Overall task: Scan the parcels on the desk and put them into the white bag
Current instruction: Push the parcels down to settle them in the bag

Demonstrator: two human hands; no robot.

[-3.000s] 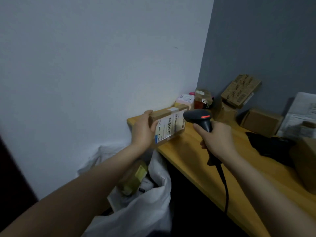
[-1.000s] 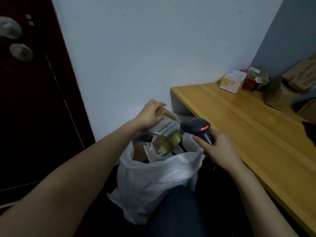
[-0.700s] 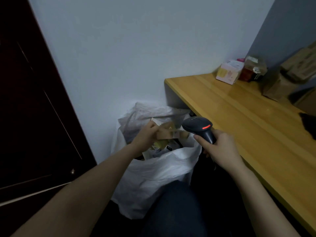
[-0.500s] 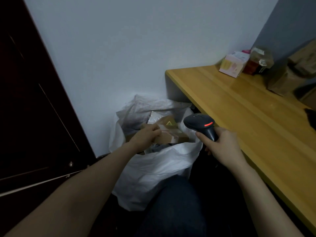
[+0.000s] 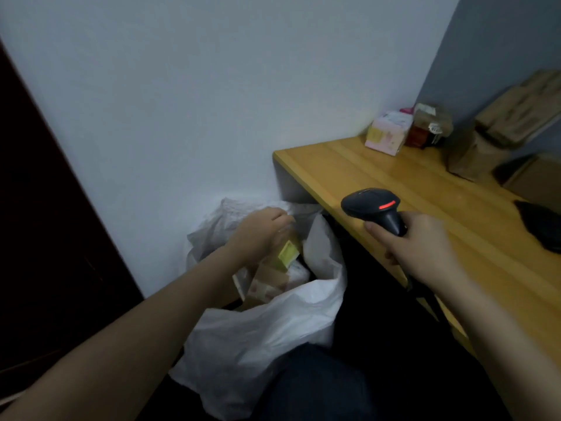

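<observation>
The white bag (image 5: 267, 335) stands open on the floor, left of the wooden desk (image 5: 379, 183). Inside it lie several parcels, among them a brown cardboard box (image 5: 268, 284) and a box with a yellow-green label (image 5: 288, 253). My left hand (image 5: 261, 230) hovers just over the bag's mouth with loosely spread fingers and nothing in it. My right hand (image 5: 419, 247) grips a black barcode scanner (image 5: 372, 205) over the desk's front edge; its red light is on. At the desk's far end sit a pink box (image 5: 387, 136) and a brown wrapped parcel (image 5: 431, 126).
More cardboard boxes (image 5: 473, 156) are stacked against the grey wall at the right, one leaning box (image 5: 522, 117) on top. A black object (image 5: 540, 226) lies on the desk at the right edge. A dark door (image 5: 45, 238) stands at the left. My knee is below the bag.
My left hand carried the scanned cardboard parcel from the desk down into the white bag, let it go and has lifted a little. The scanner hand stayed by the desk edge.
</observation>
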